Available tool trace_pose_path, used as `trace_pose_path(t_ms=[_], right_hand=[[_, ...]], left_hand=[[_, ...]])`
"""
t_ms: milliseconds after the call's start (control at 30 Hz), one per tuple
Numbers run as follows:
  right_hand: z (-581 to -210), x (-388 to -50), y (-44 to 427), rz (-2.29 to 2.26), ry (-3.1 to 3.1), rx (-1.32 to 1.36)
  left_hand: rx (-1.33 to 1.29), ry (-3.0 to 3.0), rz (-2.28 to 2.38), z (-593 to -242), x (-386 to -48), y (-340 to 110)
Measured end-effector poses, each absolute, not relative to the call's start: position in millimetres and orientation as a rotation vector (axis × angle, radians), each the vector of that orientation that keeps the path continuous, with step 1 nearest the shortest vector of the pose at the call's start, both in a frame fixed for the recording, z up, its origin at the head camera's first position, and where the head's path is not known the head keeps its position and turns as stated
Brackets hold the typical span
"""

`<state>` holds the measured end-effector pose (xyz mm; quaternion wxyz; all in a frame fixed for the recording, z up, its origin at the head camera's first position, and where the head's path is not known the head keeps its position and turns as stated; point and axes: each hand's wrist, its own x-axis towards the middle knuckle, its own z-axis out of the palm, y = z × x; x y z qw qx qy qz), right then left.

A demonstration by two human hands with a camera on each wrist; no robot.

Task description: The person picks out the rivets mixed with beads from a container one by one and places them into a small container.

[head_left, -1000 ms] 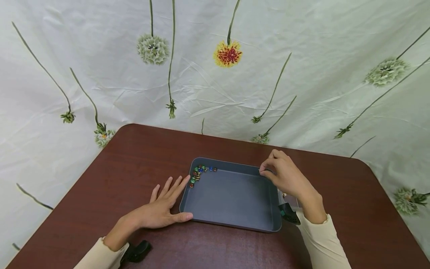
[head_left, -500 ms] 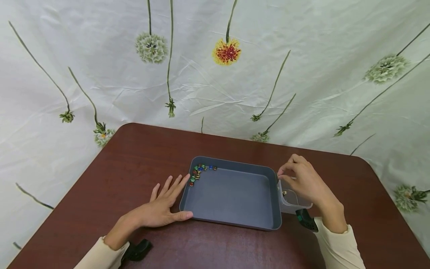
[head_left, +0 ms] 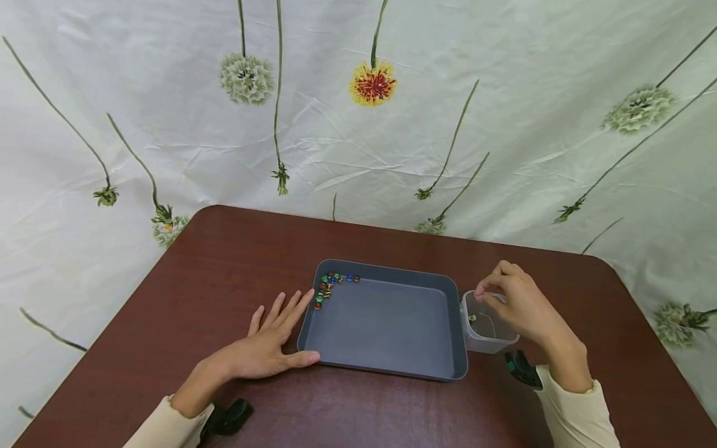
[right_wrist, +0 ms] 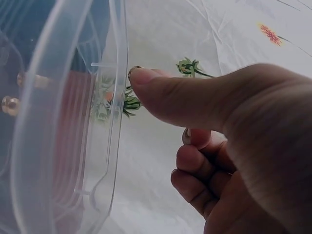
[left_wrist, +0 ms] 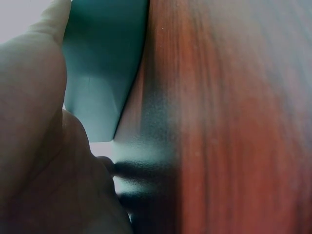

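A blue-grey tray (head_left: 386,323) has several small red, green, blue and gold beads (head_left: 327,289) gathered in its back left corner. My left hand (head_left: 263,348) lies with spread fingers against the tray's left side, its thumb at the near edge; the tray wall (left_wrist: 105,63) shows beside it in the left wrist view. My right hand (head_left: 521,302) is above a clear plastic box (head_left: 490,345), thumb and forefinger pinched on a tiny gold-toned bead (right_wrist: 131,71), mostly hidden by the thumb. Inside the box is a gold bead (head_left: 473,318), seen through its wall in the right wrist view.
The clear box stands against the tray's right side on a dark red-brown table (head_left: 263,249). Behind the table hangs a pale cloth (head_left: 336,137) with printed flowers.
My right hand has moved right, from over the tray's back right corner to above the clear box, fingertips still pinched. My left hand and the tray have stayed in place.
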<state>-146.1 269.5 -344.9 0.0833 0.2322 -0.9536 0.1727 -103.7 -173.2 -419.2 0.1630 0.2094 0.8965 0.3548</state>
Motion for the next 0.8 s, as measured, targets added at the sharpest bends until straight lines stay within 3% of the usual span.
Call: trace_pose_path(t_ms=[800], right_hand=[[-343.1,-143.8,272.8,0.523,-2.862,0.653]], left_hand=[[0.593,2.561,0.998,-422.7,-104.7,-173.7]])
